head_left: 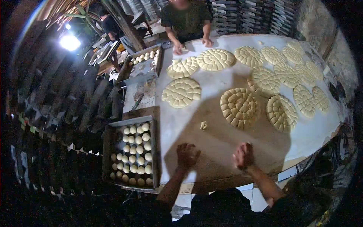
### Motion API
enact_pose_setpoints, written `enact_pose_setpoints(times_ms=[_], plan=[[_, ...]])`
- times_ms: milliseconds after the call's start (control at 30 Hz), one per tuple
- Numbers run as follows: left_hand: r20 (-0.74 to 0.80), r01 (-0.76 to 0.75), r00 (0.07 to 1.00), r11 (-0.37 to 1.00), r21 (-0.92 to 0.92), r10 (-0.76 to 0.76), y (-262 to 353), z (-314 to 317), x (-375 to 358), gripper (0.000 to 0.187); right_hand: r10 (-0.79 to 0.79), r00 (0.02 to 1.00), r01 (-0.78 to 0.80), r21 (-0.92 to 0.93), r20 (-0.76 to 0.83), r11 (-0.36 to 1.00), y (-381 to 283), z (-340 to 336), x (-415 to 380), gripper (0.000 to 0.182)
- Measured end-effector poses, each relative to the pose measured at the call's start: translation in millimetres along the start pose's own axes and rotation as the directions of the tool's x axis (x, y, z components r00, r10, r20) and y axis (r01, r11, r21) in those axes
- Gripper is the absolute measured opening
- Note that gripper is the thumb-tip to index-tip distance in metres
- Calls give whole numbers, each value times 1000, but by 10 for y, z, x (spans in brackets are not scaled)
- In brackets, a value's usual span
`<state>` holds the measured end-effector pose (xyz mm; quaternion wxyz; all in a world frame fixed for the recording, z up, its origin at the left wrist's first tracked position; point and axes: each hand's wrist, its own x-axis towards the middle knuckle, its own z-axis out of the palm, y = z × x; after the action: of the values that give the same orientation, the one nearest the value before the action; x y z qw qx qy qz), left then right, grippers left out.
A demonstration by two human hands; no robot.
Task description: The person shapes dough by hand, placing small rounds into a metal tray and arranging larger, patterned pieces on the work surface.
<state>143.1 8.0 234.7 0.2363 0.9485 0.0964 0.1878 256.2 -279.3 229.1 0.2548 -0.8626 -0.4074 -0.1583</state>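
The small, irregular piece of pale, raw dough [203,125] lay on the broad, white-topped table [211,84], just beyond the left fingertips and inward of them, with neither hand touching it. Judged by its look, it was light, soft and easily dented, perhaps slightly tacky, and best taken by its sides with a light pinch.

The bare left hand [186,156] was low over the table, its fingers bent and partly spread. The bare right hand [244,156] was well apart from it, blurred, with its fingers apparently curled inward. Whether either palm covered or gripped any dough could not be told.

Ahead of the right fingers lay the large, flat, round slab of pale dough scored in curved rings [239,108]; beyond them and to their right was a similar scored, pale dough disc [282,113]. Both were assessed as soft and liable to stretch or part along the cuts, so a flat hand slid beneath, supporting the middle, would suit better than an edge pinch.

Left of the left fingers, the deep, rectangular metal tray [155,151] held rows of smooth, round, pale dough balls [139,150], judged light and easily flattened. Farthest from the fingers, across the table, a person in a dark short-sleeved shirt [185,22] had both hands at its edge.
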Motion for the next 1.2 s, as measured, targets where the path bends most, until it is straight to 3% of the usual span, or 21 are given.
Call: enact_pose_setpoints(times_ms=[33,67,167,267,300,333,367,400,467,567,600,667,733,767,833,900,967,1000,1067,1133,1200], plan=[[-30,29,999,999,26,-29,84,229,43,28,-54,996,57,36,-75,998,19,346,-20,22],[-35,-96,994,979,181,104,246,341,-2,27,-50,997,54,65,-62,996,-33,580,-60,22],[108,-200,977,958,206,181,272,868,-753,37,-184,973,181,40,140,983,-328,810,-584,21],[501,-272,855,936,222,130,-911,1308,-2087,49,-434,844,404,160,315,901,-6,456,-935,22],[356,105,932,992,-65,-75,-651,1049,-1821,36,-474,805,439,181,356,880,226,362,-905,22],[338,150,932,988,-28,-132,-455,704,-1367,28,-479,788,461,144,387,876,399,260,-747,22],[320,197,929,980,6,-188,-199,307,-852,22,-448,807,454,80,384,887,488,186,-498,22],[410,-99,909,922,375,-69,-249,91,-476,21,-398,844,417,27,359,908,497,165,-237,23],[96,-128,989,966,224,109,-240,305,-35,15,-75,970,27,202,231,979,244,282,351,23],[157,-152,980,973,176,125,421,362,238,13,67,981,-112,253,182,961,-170,828,207,23],[53,-34,998,999,-2,34,572,412,148,13,-10,983,-30,212,185,977,-227,897,-2,22],[-1,-200,978,950,238,206,151,769,-545,14,-255,940,229,134,227,964,-152,754,-376,20],[206,-196,969,924,327,133,-41,551,-860,14,-346,890,307,172,297,936,186,546,-532,18],[309,-200,947,909,367,83,-196,386,-966,14,-316,893,273,172,321,946,381,412,-472,17],[235,-232,960,904,360,152,-659,155,-862,14,-152,949,127,106,276,986,536,282,-101,15],[77,-155,988,914,375,136,-340,-99,-159,12,42,990,-50,55,138,997,404,422,372,14],[67,-174,985,942,287,161,-280,53,87,11,192,981,-191,73,-13,979,60,663,670,10],[46,24,999,997,-69,-21,-202,183,131,11,260,962,-253,89,-79,963,-87,759,685,9],[76,159,987,905,-394,-140,-71,321,-17,15,344,934,-305,285,-98,909,-19,1412,252,7],[79,78,995,937,-340,-55,15,305,-401,22,387,909,-416,264,154,870,174,1535,-385,7],[98,9,995,964,-265,18,-35,117,-767,29,-75,994,59,186,80,981,-323,797,-138,11]])
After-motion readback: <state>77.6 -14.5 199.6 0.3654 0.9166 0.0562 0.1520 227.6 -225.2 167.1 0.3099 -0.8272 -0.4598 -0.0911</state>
